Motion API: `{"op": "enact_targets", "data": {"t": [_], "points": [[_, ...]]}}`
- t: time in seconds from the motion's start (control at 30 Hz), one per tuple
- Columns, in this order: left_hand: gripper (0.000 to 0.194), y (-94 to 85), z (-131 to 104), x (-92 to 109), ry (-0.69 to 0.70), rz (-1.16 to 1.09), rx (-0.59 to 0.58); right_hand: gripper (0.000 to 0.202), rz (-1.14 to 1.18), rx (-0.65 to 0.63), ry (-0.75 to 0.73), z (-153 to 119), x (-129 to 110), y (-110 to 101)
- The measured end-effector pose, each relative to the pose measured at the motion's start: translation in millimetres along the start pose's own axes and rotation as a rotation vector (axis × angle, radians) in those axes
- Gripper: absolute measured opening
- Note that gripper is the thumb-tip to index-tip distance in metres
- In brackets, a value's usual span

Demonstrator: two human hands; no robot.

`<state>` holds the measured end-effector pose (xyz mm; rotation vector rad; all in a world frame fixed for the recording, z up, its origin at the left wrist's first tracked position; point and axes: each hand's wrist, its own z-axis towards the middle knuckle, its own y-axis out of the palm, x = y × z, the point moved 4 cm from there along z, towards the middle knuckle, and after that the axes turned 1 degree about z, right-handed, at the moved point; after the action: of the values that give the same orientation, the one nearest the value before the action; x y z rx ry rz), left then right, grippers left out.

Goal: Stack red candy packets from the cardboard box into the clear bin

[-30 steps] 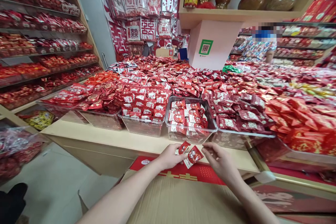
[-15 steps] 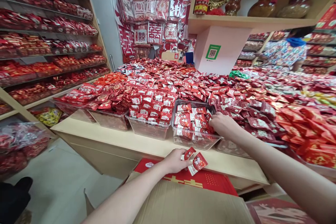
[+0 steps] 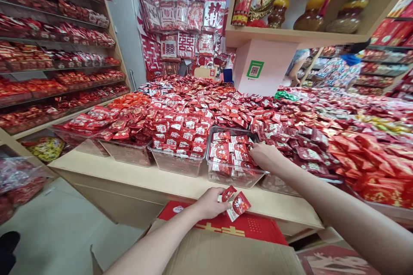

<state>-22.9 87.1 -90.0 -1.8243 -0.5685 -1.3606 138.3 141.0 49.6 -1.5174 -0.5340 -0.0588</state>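
Observation:
My left hand [image 3: 211, 203] is closed on small red-and-white candy packets [image 3: 239, 206], with two visible past the fingertips, held just above a red printed box. My right hand [image 3: 265, 156] reaches into the right side of a clear plastic bin [image 3: 235, 178], palm down. Its fingers are curled together against the packets there, and whatever they grip is hidden beneath them. Inside that bin, matching red-and-white packets [image 3: 220, 151] stand in rows, their printed faces towards me.
More bins of red packets [image 3: 180, 137] line the wooden counter [image 3: 129, 176] on both sides. Below the counter are a red box [image 3: 258, 227] and a brown cardboard box [image 3: 226, 253]. A shelf [image 3: 300, 38] overhangs the counter; a person [image 3: 338, 68] stands beyond it.
The view has shifted slightly, moving the scene left and a little down. My right hand has edged deeper among the packets at the bin's right side. My left hand keeps its packets.

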Motion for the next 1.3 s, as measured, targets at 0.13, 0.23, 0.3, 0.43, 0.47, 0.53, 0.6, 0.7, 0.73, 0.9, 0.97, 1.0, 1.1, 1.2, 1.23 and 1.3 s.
{"op": "enact_targets", "data": {"t": [0.13, 0.23, 0.3, 0.43, 0.47, 0.53, 0.6, 0.7, 0.73, 0.9, 0.97, 1.0, 1.1, 1.2, 1.23, 1.3], "points": [[0.032, -1.7, -3.1, 10.4, 0.065, -0.078, -0.006, 0.024, 0.208, 0.133, 0.037, -36.9, -10.5, -18.2], [0.034, -0.5, -8.4, 27.1, 0.14, -0.18, -0.033, 0.027, 0.482, 0.116, 0.034, -74.0, -28.9, -14.5], [0.036, 2.2, -11.7, 36.3, 0.167, -0.254, -0.048, 0.025, 0.698, 0.082, 0.031, -92.6, -40.3, -3.1], [0.041, 9.0, -15.9, 44.9, 0.134, -0.39, -0.055, 0.025, 1.21, 0.033, 0.075, -105.1, -48.6, 26.3], [0.042, 9.9, -16.5, 46.0, 0.125, -0.404, -0.048, 0.025, 1.339, 0.01, 0.1, -104.8, -48.7, 34.0], [0.043, 10.1, -17.5, 47.9, 0.112, -0.401, -0.024, 0.026, 1.544, -0.027, 0.161, -103.3, -48.9, 47.3], [0.043, 8.9, -18.0, 48.3, 0.092, -0.38, 0.003, 0.028, 1.647, -0.031, 0.214, -102.4, -48.8, 55.4], [0.048, 6.9, -17.1, 44.3, 0.022, -0.354, 0.032, 0.03, 1.62, 0.015, 0.231, -102.9, -43.6, 53.3], [0.05, 6.2, -16.2, 42.3, -0.001, -0.359, 0.041, 0.03, 1.563, 0.054, 0.233, -103.1, -38.0, 48.1], [0.044, 0.1, -9.2, 31.8, -0.045, -0.431, 0.131, 0.029, 1.037, 0.407, 0.364, -96.8, 21.0, -6.6], [0.041, -1.9, -6.5, 27.1, -0.054, -0.419, 0.155, 0.032, 0.762, 0.457, 0.412, -85.6, 40.9, -30.0], [0.04, -2.7, -5.4, 24.7, -0.059, -0.408, 0.164, 0.033, 0.645, 0.434, 0.409, -77.3, 46.4, -38.6], [0.034, -5.4, -2.8, 18.2, -0.069, -0.38, 0.195, 0.029, 0.395, 0.263, 0.331, -48.5, 47.7, -48.8], [0.028, -8.1, -1.4, 14.7, -0.067, -0.378, 0.226, 0.024, 0.253, 0.105, 0.244, -25.5, 38.7, -43.4], [0.028, -8.8, -1.0, 14.2, -0.064, -0.38, 0.233, 0.024, 0.219, 0.068, 0.225, -20.2, 36.0, -40.0], [0.028, -9.4, -0.6, 14.0, -0.06, -0.381, 0.239, 0.022, 0.16, 0.007, 0.199, -12.5, 31.7, -32.1]]}}
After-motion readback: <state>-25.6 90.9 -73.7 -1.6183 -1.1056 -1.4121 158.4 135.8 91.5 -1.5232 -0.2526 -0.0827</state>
